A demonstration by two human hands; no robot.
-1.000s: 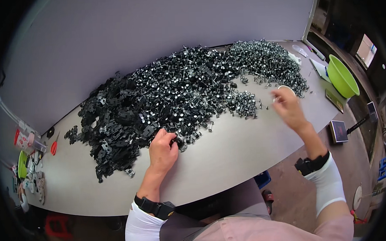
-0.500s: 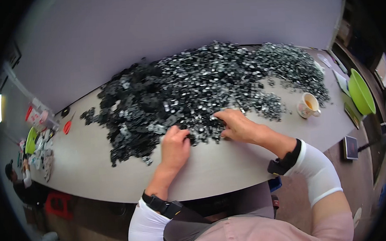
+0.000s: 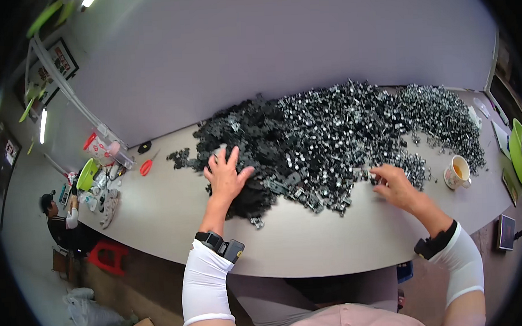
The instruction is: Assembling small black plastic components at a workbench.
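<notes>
A long heap of small parts lies along the back of the table. Its left portion is flat black pieces (image 3: pixel 241 120), and the rest is mixed black and shiny silver metal pieces (image 3: pixel 330 136). My left hand (image 3: pixel 226 177) rests on the black pieces with its fingers spread. At the heap's front edge, my right hand (image 3: pixel 397 187) has curved fingers, thumb and forefinger apart. Small dark pieces show by those fingertips; none is plainly held. Both wrists carry black strapped devices over white sleeves.
A cup (image 3: pixel 456 172) of orange-brown drink stands at the right, near a green basin (image 3: pixel 515 152). Red-handled scissors (image 3: pixel 147 166) lie at the left. Farther left, another person (image 3: pixel 62 221) sits by a red stool (image 3: pixel 108 257). A grey partition (image 3: pixel 302 39) rises behind the heap.
My left hand has lifted from the heap's front edge, moved left onto the black pieces and spread its fingers. My right hand has shifted right along the edge. The view has turned left.
</notes>
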